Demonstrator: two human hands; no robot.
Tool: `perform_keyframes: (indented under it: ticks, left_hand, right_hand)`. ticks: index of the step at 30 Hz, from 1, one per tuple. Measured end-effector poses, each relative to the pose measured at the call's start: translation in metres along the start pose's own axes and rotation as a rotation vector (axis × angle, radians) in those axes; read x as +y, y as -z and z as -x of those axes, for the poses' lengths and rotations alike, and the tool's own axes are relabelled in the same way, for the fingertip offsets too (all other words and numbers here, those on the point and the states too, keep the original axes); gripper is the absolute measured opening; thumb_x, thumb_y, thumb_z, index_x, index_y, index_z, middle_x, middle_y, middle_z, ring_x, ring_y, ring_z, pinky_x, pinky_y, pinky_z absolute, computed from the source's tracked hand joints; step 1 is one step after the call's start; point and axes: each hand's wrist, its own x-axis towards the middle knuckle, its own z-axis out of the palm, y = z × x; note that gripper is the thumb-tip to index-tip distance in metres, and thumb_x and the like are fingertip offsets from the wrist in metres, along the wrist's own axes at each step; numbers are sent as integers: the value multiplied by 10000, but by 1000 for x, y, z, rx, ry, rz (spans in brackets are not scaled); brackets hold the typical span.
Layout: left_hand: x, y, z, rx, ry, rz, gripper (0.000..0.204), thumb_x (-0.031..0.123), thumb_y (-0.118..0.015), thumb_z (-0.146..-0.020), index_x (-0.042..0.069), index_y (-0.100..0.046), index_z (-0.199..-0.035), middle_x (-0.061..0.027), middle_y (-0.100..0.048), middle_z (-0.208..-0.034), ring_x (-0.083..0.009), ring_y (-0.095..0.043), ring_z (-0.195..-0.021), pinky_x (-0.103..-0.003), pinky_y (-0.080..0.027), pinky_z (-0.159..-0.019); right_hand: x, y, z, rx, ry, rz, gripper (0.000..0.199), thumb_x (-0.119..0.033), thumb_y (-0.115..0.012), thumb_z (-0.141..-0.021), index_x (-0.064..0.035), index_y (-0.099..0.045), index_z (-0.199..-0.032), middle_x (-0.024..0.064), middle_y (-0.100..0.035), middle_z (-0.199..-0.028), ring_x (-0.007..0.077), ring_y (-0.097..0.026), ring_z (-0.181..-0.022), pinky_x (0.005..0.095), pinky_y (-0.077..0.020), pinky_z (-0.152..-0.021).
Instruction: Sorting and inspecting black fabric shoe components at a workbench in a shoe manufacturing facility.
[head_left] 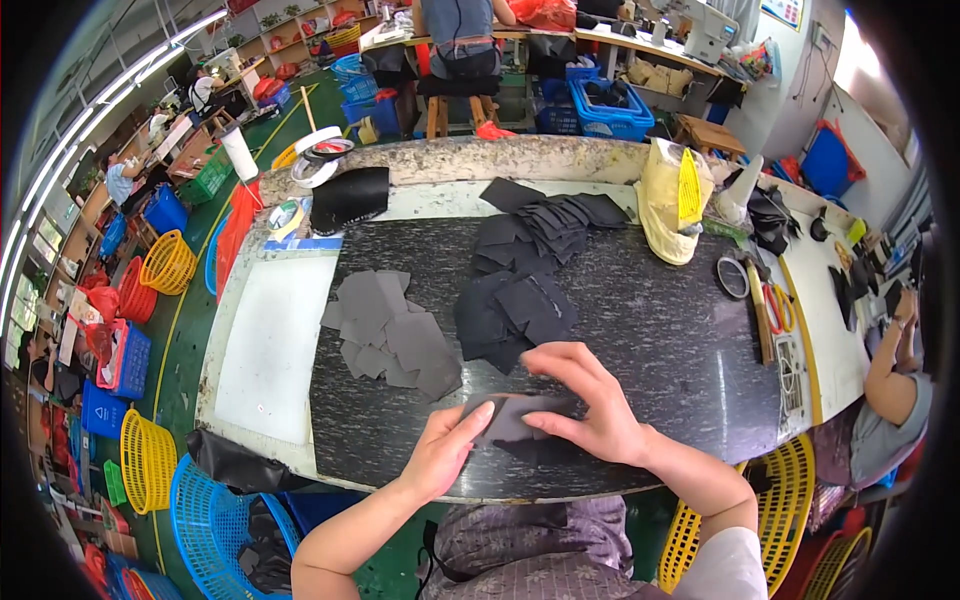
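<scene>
My left hand [447, 446] grips a dark grey sheet piece [510, 428] near the table's front edge, its thumb on top. The thumb of my right hand [595, 408] rests on the same piece, while its fingers arch apart above. Part of the piece is hidden beneath my hands. Just beyond lies a loose stack of grey pieces [388, 330], at the left. A pile of black pieces [520, 305] lies farther right, and more overlapping black pieces [545, 228] stretch behind it.
Tape rolls [322, 146] and a curved black sheet [350, 200] sit back left. A cream bag [668, 205], scissors [778, 308] and a grey ring [733, 278] lie at right. Blue [190, 510] and yellow baskets [795, 490] flank me. Another person's arm [890, 365] shows far right.
</scene>
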Motion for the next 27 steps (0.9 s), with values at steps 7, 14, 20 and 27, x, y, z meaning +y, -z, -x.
perform_keyframes:
  ticks: [7, 14, 20, 27]
  left_hand:
    - [-12, 4, 1, 168, 70, 417, 258, 210, -531, -1025, 20, -638, -1163, -96, -675, -1144, -210, -632, -1071, -430, -501, -949]
    - [16, 17, 15, 205, -521, -252, 93, 95, -518, -931, 60, -444, -886, -153, -589, -787, -219, -592, -707, -373, -521, -712]
    - [-20, -8, -1, 170, -306, -861, 194, 87, -728, -860, 52, -537, -864, -46, -621, -711, -94, -514, -542, -251, -408, -519]
    - [-27, -11, -14, 52, -276, -1069, 170, 27, -714, -834, 39, -563, -912, -76, -657, -777, -142, -667, -694, -293, -501, -616]
  right_hand:
    - [-2, 10, 22, -111, 598, 148, 194, -135, -739, -839, -94, -729, -1029, 46, -686, -1008, 209, -656, -962, 409, -488, -931]
    - [14, 28, 57, -93, -345, -234, 147, -71, -664, -932, 1, -689, -1057, 96, -726, -993, 146, -692, -913, 295, -554, -806]
    - [15, 6, 38, -187, -293, -212, 368, -136, -664, -936, -42, -567, -1279, 124, -704, -952, 166, -701, -800, 303, -535, -680]
    - [31, 2, 55, -253, -263, 184, 394, -119, -667, -895, -83, -512, -1256, 42, -589, -647, 228, -626, -554, 359, -481, -507]
